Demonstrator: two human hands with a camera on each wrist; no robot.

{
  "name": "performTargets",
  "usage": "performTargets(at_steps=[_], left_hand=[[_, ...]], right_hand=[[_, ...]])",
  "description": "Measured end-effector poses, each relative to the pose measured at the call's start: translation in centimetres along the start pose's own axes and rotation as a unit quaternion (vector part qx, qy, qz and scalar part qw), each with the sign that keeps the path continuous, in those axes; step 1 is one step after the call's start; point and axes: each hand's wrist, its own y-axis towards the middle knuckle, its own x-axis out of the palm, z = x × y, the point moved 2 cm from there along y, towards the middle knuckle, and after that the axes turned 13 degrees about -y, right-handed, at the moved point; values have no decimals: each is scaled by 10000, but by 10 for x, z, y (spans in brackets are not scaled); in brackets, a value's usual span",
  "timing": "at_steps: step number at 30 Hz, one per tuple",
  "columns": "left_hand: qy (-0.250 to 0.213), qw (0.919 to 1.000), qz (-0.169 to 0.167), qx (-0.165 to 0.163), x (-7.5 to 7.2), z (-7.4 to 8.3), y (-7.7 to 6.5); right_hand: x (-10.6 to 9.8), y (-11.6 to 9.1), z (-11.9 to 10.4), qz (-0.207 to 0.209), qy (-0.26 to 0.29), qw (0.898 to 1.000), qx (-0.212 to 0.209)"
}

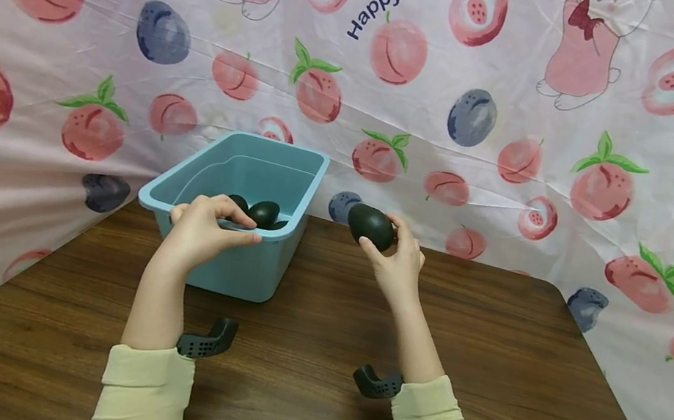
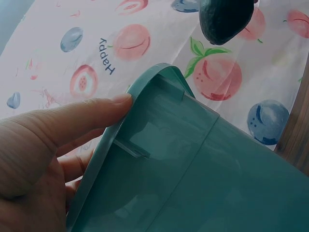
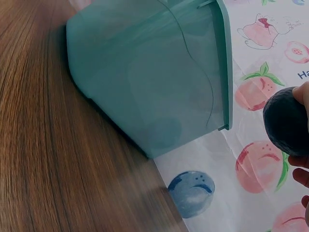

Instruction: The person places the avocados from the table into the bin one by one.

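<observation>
In the head view my right hand grips a dark green avocado, holding it in the air to the right of a blue plastic bin. Thumb and fingers wrap its right side, as the right wrist view also shows with the avocado at the edge. My left hand pinches the bin's near rim, thumb outside and fingers over the top. Inside the bin lie several more avocados, partly hidden by the rim and the left hand. In the left wrist view the thumb presses on the rim.
The bin stands at the back left of a dark wooden table. A fruit-patterned cloth hangs behind and along both sides. Black wrist mounts sit at both cuffs.
</observation>
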Motion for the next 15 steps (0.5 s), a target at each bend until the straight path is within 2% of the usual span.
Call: performTargets(at_steps=[15], left_hand=[[-6,10000,-20,-45,0,1,1]], right_hand=[[9,3,-18,-143,193,9997,9]])
